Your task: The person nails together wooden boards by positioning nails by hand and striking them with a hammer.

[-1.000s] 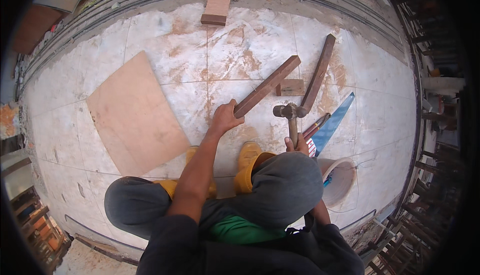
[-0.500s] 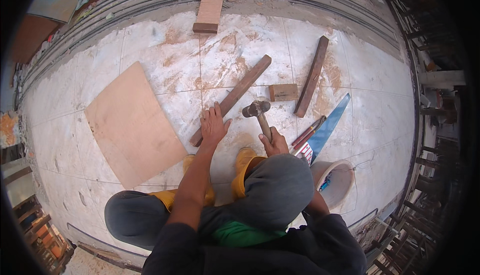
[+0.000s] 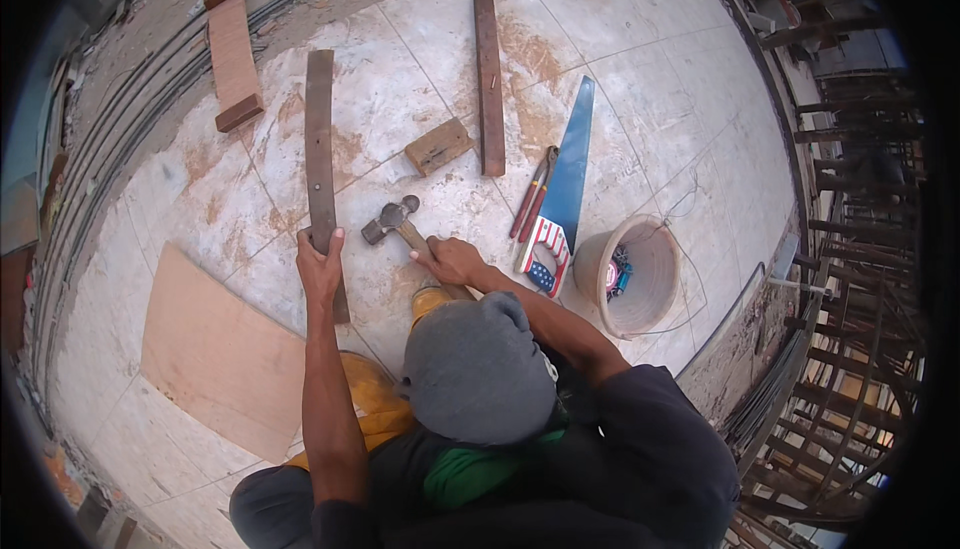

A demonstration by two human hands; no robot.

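My left hand (image 3: 320, 267) is closed around the lower part of a long brown wooden batten (image 3: 319, 139), thumb on one side and fingers on the other. A small round spot, perhaps a nail head, shows on the batten's upper face. In my right hand (image 3: 454, 261) is the wooden handle of a ball-peen hammer (image 3: 392, 219), its metal head resting at or just above the floor, right of the batten. A short wood block (image 3: 438, 146) lies beyond the hammer. Farther off is a second brown batten (image 3: 488, 89) with a small nail-like piece on it.
On the right lie a handsaw (image 3: 572, 159), red-handled pincers (image 3: 534, 194) and a pale bucket (image 3: 655, 294) with small items inside. A plywood sheet (image 3: 220, 359) lies at the left. Far left, a board with end blocks (image 3: 233, 59) sits near long rods (image 3: 150, 99).
The view has turned, shifting everything on the floor. My left hand, earlier laid over the batten, now grips it by its sides, and the batten shows a broader face. My right hand keeps the hammer.
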